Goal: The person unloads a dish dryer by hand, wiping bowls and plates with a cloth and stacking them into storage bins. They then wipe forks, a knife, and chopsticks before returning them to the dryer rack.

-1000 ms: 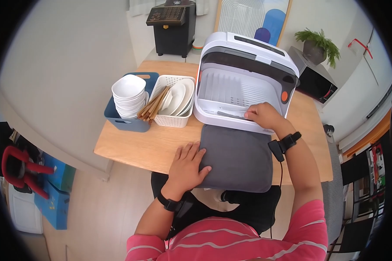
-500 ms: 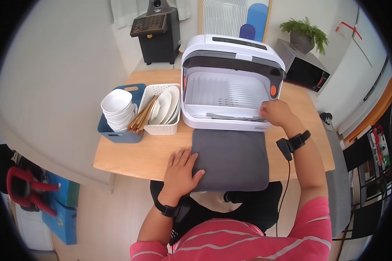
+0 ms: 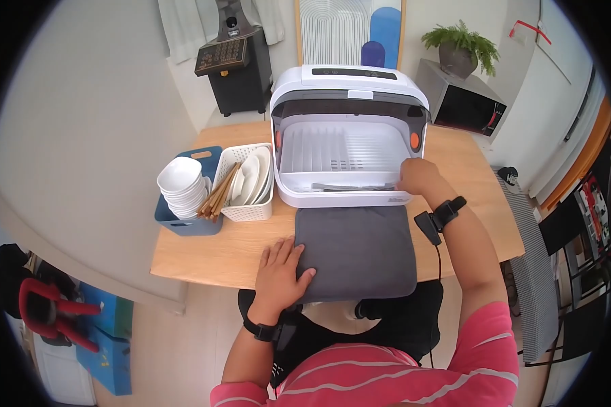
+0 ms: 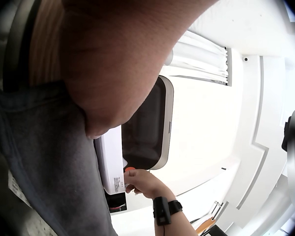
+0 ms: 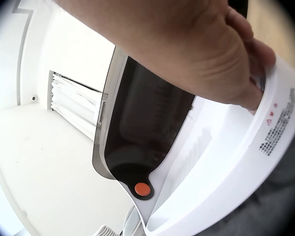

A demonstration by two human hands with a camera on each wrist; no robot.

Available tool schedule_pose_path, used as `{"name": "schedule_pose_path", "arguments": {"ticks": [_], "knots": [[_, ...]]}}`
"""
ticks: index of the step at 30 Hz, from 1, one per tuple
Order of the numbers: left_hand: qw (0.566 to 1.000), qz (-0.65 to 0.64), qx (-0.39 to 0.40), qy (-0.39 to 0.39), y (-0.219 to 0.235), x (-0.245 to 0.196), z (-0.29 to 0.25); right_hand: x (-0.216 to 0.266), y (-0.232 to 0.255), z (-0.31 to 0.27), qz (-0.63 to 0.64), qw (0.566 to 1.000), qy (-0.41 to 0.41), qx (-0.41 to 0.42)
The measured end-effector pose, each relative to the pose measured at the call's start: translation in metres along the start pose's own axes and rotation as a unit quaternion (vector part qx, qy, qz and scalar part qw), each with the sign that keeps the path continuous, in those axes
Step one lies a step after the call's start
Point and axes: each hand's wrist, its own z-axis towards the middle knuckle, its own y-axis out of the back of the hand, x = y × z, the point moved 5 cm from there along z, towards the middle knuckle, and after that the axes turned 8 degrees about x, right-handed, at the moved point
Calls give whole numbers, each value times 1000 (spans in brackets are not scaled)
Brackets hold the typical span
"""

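Observation:
In the head view my left hand [image 3: 278,277] lies flat, its fingers on the wooden table and its thumb on the left edge of a grey mat [image 3: 356,254]. Behind the mat stands a white dish cabinet [image 3: 346,199] with its dark lid raised and a ribbed rack inside. Thin silver utensils [image 3: 349,187] lie along its front compartment. At their right end my right hand [image 3: 421,178] has its fingers curled round the utensil ends; the fingertips are mostly hidden. The right wrist view shows that hand [image 5: 211,59] bent over the cabinet's front rim [image 5: 236,167].
Left of the cabinet, a blue basket [image 3: 183,228] holds stacked white bowls [image 3: 181,178], and a white basket [image 3: 250,211] holds plates [image 3: 251,176] and wooden chopsticks [image 3: 218,195]. A microwave [image 3: 465,105] with a potted plant [image 3: 459,57] stands behind on the right.
My right hand has moved to the right along the front compartment, and more of the utensils shows. The left hand stays at the mat's edge. The head view has shifted.

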Motion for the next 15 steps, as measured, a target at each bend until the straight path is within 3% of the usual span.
{"name": "schedule_pose_path", "arguments": {"ticks": [4, 6, 10, 15], "knots": [[1000, -4, -4, -5, -1, 0, -1, -10, -12, 2, 18, 999, -24, -28], [1000, -3, -5, -9, -3, 1, 0, -10, -9, -5, 62, 995, 2, -72], [1000, 1, -15, -13, -3, 1, -1, -10, -9, -9, 82, 995, -9, -64], [1000, -1, -18, -11, -1, 0, -1, -9, -13, -10, 89, 989, -17, -114]]}}
